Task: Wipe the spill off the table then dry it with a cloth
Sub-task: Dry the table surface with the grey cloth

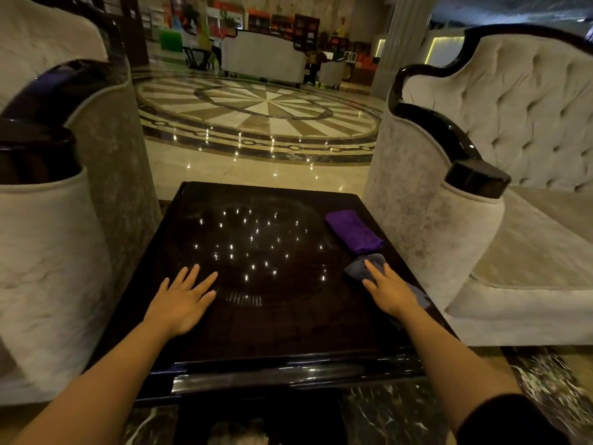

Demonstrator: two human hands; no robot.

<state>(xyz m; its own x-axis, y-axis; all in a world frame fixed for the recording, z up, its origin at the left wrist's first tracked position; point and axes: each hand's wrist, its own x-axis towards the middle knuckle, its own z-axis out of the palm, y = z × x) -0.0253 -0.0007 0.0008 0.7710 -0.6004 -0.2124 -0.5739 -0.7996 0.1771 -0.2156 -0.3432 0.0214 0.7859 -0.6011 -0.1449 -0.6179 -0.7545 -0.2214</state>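
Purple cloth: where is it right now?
Head view: the purple cloth lies folded on the dark table near its right edge, just beyond the grey cloth under the right hand.

A crumpled grey cloth [365,266] and folded purple cloth [354,231] lie touching along the glossy dark table [272,332]'s right edge.

Two cloths [354,231] [365,266] on table [256,332] right side, between armchairs [48,252] [481,155]

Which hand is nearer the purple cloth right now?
Right. The right hand lies flat on the grey cloth just in front of the purple cloth; the left hand is flat on the table, far across it.
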